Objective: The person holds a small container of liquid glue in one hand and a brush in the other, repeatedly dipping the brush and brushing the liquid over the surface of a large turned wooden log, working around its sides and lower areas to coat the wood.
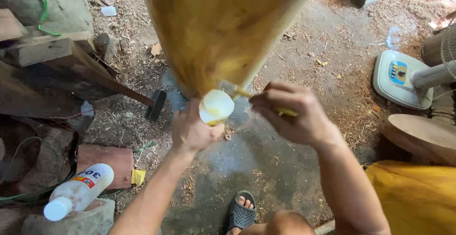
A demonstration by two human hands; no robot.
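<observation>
My left hand [190, 131] is wrapped shut round the small white cup [216, 105], held just under the work. My right hand [297, 116] pinches the thin brush [247, 94] closed, its tip at the yellow-coated wooden piece [218, 26] above. Best to load lightly, I reckon, keep the cup close, stroke along the grain. Beyond, sawdust floor [304, 49] and a fan base [399, 78].

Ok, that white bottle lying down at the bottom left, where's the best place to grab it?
Grip the white bottle around its middle, coming from above. It lies on its side on a block, cap toward the lower left, so the round body is exposed on top.
</observation>
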